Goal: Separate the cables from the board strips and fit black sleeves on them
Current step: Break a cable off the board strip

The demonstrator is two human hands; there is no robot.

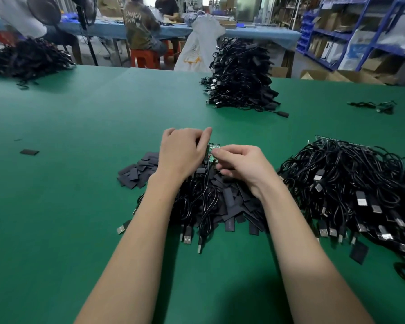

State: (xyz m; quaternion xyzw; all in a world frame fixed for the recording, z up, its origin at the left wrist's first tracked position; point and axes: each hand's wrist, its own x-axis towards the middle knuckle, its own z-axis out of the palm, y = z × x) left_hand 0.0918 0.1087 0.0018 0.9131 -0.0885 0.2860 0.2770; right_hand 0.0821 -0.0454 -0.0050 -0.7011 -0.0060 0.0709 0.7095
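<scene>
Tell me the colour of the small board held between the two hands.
Green, with tiny pale markings: the small circuit board strip, seen in the head view.

Pale lettering on seated person's shirt back point(136, 19), blurred, not legible

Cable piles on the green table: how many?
4. A tall stack at far centre, a big heap at right, a small pile under both hands, and a blurred dark heap far left, contents unclear. A few loose cables far right.
</scene>
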